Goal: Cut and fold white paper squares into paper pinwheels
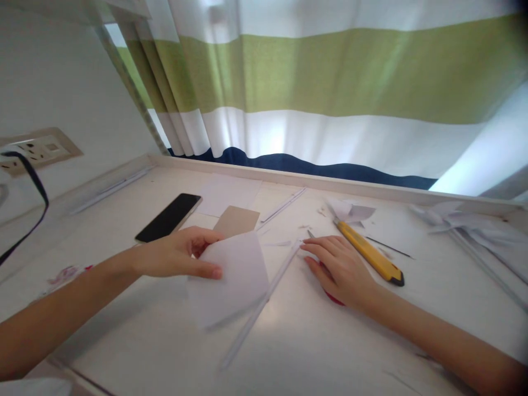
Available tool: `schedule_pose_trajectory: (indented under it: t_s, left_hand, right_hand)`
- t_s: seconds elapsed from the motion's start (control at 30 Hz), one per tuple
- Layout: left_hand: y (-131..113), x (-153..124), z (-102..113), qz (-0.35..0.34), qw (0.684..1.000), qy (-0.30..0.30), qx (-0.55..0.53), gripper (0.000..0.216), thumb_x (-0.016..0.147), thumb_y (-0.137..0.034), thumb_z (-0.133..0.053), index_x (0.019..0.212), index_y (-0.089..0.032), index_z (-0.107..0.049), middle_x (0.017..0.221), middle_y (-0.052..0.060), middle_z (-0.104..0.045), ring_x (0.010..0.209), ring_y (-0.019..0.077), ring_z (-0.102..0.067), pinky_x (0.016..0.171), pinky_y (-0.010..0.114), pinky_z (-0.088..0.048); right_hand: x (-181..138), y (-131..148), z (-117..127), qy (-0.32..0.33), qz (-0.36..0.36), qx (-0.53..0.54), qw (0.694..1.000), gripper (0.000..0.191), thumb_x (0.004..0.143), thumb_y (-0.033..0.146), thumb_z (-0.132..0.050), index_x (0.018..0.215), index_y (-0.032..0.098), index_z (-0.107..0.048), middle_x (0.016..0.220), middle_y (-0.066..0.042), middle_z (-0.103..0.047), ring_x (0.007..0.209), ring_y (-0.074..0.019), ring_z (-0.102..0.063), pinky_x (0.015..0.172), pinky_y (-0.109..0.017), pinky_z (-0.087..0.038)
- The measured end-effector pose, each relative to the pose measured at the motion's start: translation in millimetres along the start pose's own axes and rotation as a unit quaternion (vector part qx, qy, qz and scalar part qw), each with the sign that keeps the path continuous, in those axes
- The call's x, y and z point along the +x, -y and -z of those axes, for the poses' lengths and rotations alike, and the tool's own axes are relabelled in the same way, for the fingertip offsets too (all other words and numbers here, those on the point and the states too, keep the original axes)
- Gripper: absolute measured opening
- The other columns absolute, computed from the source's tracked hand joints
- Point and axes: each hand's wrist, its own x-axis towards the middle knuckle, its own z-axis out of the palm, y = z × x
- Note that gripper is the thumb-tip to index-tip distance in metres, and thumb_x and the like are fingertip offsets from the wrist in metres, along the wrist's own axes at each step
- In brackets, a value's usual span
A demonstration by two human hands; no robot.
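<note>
Paper sheet (pixel 237 280) sits at the centre of the worktop (pixel 330 352), lifted slightly off it, flat and uncut as far as can be seen.

At the far left, around 9 o'clock, a wall socket (pixel 39 149) has a black cable (pixel 35 187) hanging from it. A dark phone (pixel 169 217) lies at 11 o'clock of the left hand (pixel 177 254). That hand's fingers pinch the sheet's upper left edge, thumb on top and the rest curled behind.

A brown card (pixel 236 221) lies at 12 o'clock of the sheet. A thin paper stick (pixel 258 311) runs along the sheet's right side, already rolled, so some of the making looks done.

The right hand (pixel 340 269) rests palm down at 3 o'clock of the sheet. Its fingers are stretched out and pressed together, over a red thing (pixel 332 298) that is mostly hidden.

Just beside it at 2 o'clock lies a yellow knife (pixel 371 254), with small paper scraps (pixel 350 210) beyond it. More folded paper and sticks (pixel 474 228) are heaped at the far right.
</note>
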Motion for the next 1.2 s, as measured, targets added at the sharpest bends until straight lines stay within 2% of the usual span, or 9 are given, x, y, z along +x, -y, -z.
schedule_pose_trajectory:
  t_s: [0.17,0.3,0.4,0.57,0.9,0.97,1.03,1.13,1.2]
  left_hand:
    - [-11.9,38.6,-25.5,-0.062,0.987,-0.044,-0.140,0.016,0.073,-0.028,-0.058,0.086,-0.020,-0.065,0.078,0.001,-0.067,0.070,0.0143,-0.062,0.062,0.021,-0.048]
    - [-17.3,64.6,-43.6,-0.092,0.972,-0.086,-0.196,0.022,0.074,-0.029,-0.059,0.091,-0.016,-0.064,0.079,0.002,-0.067,0.068,0.0131,-0.061,0.061,0.020,-0.046]
    - [-15.6,78.6,-56.2,-0.101,0.964,-0.069,-0.237,0.023,0.075,-0.030,-0.058,0.092,-0.015,-0.063,0.076,0.002,-0.066,0.067,0.0113,-0.059,0.060,0.018,-0.044]
    - [-8.9,98.9,-72.6,-0.076,0.956,-0.057,-0.279,0.030,0.074,-0.032,-0.059,0.098,-0.015,-0.060,0.076,0.003,-0.065,0.064,0.0122,-0.058,0.059,0.022,-0.044]
    - [11.6,113.4,-89.9,-0.050,0.918,-0.071,-0.386,0.025,0.074,-0.032,-0.058,0.088,-0.012,-0.062,0.076,0.004,-0.064,0.067,0.0120,-0.056,0.070,0.026,-0.044]
    - [12.0,111.3,-89.9,-0.047,0.916,-0.071,-0.391,0.024,0.075,-0.032,-0.057,0.085,-0.012,-0.063,0.074,0.004,-0.064,0.066,0.0116,-0.056,0.070,0.025,-0.044]
    - [11.5,108.9,-89.4,-0.042,0.916,-0.061,-0.394,0.023,0.076,-0.033,-0.056,0.083,-0.012,-0.063,0.072,0.003,-0.064,0.065,0.0115,-0.056,0.068,0.024,-0.044]
    - [11.4,106.6,-89.1,-0.037,0.915,-0.031,-0.400,0.023,0.077,-0.033,-0.055,0.084,-0.013,-0.063,0.071,0.002,-0.064,0.066,0.0109,-0.057,0.066,0.022,-0.044]
    - [12.3,106.4,-89.5,-0.051,0.913,-0.016,-0.404,0.024,0.077,-0.034,-0.056,0.086,-0.013,-0.063,0.071,0.002,-0.064,0.066,0.0107,-0.057,0.067,0.022,-0.044]
  right_hand:
    - [4.6,10.7,22.3,0.006,-0.098,0.179,0.979,0.027,0.083,0.027,-0.040,0.106,0.017,-0.050,0.100,-0.009,-0.059,0.091,-0.0222,-0.053,0.080,-0.038,-0.041]
    - [4.5,10.7,28.7,-0.042,-0.227,0.422,0.877,0.032,0.085,0.041,-0.034,0.102,0.021,-0.053,0.092,-0.005,-0.060,0.076,-0.0176,-0.058,0.073,-0.033,-0.045]
    - [-0.8,3.3,21.9,-0.089,-0.276,0.489,0.823,0.038,0.082,0.050,-0.036,0.099,0.022,-0.055,0.079,-0.002,-0.059,0.056,-0.0142,-0.056,0.064,-0.033,-0.049]
    - [-11.3,-0.9,13.3,-0.141,-0.289,0.492,0.809,0.041,0.076,0.054,-0.043,0.099,0.021,-0.054,0.079,-0.004,-0.061,0.067,-0.0184,-0.059,0.058,-0.032,-0.050]
    - [-12.8,7.3,2.5,-0.213,-0.328,0.449,0.803,0.034,0.069,0.019,-0.062,0.099,0.025,-0.046,0.091,-0.003,-0.057,0.074,-0.0143,-0.058,0.060,-0.027,-0.051]
    - [-14.7,7.1,2.5,-0.248,-0.325,0.417,0.812,0.032,0.069,0.017,-0.061,0.096,0.025,-0.045,0.085,-0.001,-0.057,0.071,-0.0138,-0.058,0.059,-0.027,-0.051]
    - [-17.8,7.3,5.6,-0.255,-0.287,0.339,0.859,0.025,0.070,0.013,-0.058,0.091,0.025,-0.050,0.084,-0.002,-0.059,0.075,-0.0159,-0.058,0.063,-0.030,-0.051]
    - [-22.6,9.2,12.2,-0.174,-0.132,0.194,0.956,0.025,0.072,0.006,-0.051,0.090,0.023,-0.057,0.096,-0.006,-0.061,0.089,-0.0195,-0.056,0.077,-0.037,-0.047]
    - [-24.4,12.0,14.7,-0.109,-0.033,0.112,0.987,0.032,0.073,0.007,-0.050,0.101,0.022,-0.056,0.109,-0.008,-0.057,0.097,-0.0214,-0.052,0.082,-0.039,-0.044]
